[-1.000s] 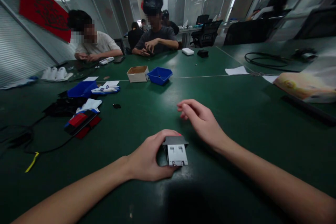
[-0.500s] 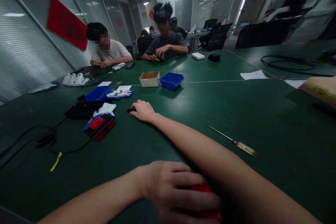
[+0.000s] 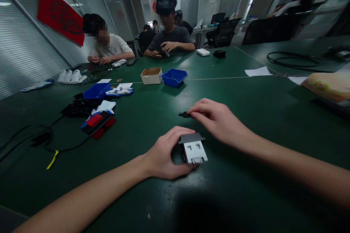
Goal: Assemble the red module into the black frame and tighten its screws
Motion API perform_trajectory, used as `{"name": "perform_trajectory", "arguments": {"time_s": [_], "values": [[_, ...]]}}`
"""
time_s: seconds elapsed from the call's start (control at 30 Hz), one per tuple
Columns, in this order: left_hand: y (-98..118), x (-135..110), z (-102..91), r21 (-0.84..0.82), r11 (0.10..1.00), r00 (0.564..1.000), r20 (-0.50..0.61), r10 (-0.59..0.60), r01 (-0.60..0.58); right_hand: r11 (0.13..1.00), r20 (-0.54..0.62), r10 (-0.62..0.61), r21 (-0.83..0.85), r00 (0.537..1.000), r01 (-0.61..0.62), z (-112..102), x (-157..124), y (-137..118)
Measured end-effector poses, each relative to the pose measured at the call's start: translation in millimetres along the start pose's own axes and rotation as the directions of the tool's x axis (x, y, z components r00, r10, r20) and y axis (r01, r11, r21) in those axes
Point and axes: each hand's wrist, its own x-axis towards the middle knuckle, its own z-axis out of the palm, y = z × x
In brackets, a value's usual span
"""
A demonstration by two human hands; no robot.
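Note:
My left hand (image 3: pixel 164 154) is closed around a small house-shaped block (image 3: pixel 195 150) low over the middle of the table. The block has a dark grey roof-like top and a white face with two notches and a slot-like piece at its lower edge. Behind it and to the right, my right hand (image 3: pixel 218 118) pinches a small black piece (image 3: pixel 185 114) with a narrow end pointing left. I cannot make out exactly what that piece is. The two held things are apart from each other.
A blue bin (image 3: pixel 174 77) and an open cardboard box (image 3: pixel 151 76) stand ahead. On the left lie another blue bin (image 3: pixel 97 91), gloves (image 3: pixel 119 91), a red-and-black device (image 3: pixel 98 123) and cables. Two people sit across the green table (image 3: pixel 131 196).
My right hand has drawn back and right, carrying the black piece. My left hand has moved forward, turned and brought the block into clear view. The screwdriver no longer shows.

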Motion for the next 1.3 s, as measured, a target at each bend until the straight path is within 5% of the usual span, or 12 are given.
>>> {"name": "perform_trajectory", "arguments": {"time_s": [0.1,0.23,0.47,0.97,1.3], "values": [[1.1,6.2,0.7,0.000,0.966,0.966,0.027,-0.259,0.259,0.892,-0.056,0.214,0.418,0.975,-0.171,-26.5,-38.0,-3.4],[-0.6,9.5,-0.1,-0.050,0.921,0.922,0.058,-0.383,0.386,0.622,0.019,0.427,0.720,0.904,-0.308,-13.7,-75.0,-1.4],[-2.4,7.6,0.4,-0.088,0.896,0.899,0.097,-0.427,0.435,0.487,0.311,0.325,0.755,0.893,-0.440,14.5,-89.6,3.2],[-5.5,5.1,-1.6,-0.152,0.922,0.932,0.131,-0.339,0.357,0.747,0.149,0.278,0.587,0.949,-0.311,21.4,-83.2,-3.5],[-4.3,7.3,-2.4,-0.336,0.846,0.910,0.179,-0.373,0.413,0.767,0.148,0.290,0.555,0.945,-0.323,22.4,-81.9,-5.9]]}}
